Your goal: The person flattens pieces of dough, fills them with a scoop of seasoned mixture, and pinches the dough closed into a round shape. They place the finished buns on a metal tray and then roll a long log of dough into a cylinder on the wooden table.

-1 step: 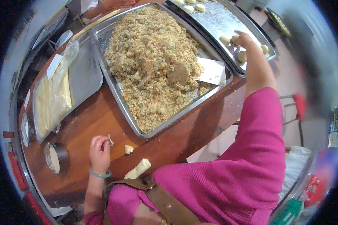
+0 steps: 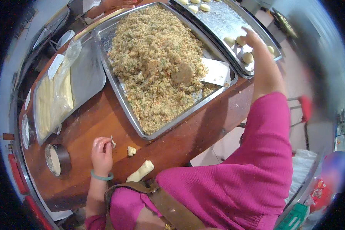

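Note:
At the far right my right hand [image 2: 253,39] hovers over a metal tray [image 2: 234,25], fingers stretched out and nothing seen in them. Small round dough buns sit beneath and beside it, among them one bun [image 2: 247,58] near the wrist. My left hand [image 2: 101,151], with a pale green bangle, is low over the wooden table, thumb and fingers pinched together. A thin scrap of dough [image 2: 113,142] sticks out at its fingertips. Right of it lie a small dough lump [image 2: 131,151] and a thick dough roll [image 2: 140,171], partly hidden by my apron strap.
A large tray [image 2: 142,135] heaped with crumbly filling [image 2: 157,65] takes up the middle, a white scraper [image 2: 216,72] at its right. Leftward, dough strips [image 2: 46,105] lie under plastic on another tray [image 2: 86,65]. A round container [image 2: 57,161] holds pale powder. Another person's hand [image 2: 120,3] shows at the top.
My right hand has shifted slightly up and its fingers have come away from the bun below. My left hand has barely moved.

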Action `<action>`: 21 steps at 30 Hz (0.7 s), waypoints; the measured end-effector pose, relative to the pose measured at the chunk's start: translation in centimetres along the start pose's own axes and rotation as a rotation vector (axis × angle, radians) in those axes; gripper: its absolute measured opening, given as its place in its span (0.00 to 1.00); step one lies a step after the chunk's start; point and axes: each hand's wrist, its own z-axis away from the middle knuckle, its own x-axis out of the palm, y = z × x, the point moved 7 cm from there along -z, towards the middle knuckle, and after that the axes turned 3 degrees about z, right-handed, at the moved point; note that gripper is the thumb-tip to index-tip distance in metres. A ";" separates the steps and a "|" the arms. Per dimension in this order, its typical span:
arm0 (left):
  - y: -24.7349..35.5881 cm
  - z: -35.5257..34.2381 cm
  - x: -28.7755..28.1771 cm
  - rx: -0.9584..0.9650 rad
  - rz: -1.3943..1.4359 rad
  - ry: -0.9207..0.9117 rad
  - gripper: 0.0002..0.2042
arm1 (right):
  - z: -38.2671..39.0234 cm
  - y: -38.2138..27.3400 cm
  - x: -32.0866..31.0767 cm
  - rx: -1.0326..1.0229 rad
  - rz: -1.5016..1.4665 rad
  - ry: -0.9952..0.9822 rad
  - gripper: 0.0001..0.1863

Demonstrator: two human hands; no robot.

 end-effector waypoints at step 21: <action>1.8 9.6 4.7 0.039 -0.104 -0.404 0.17 | 44.4 -25.0 6.7 -0.580 -0.762 -0.710 0.09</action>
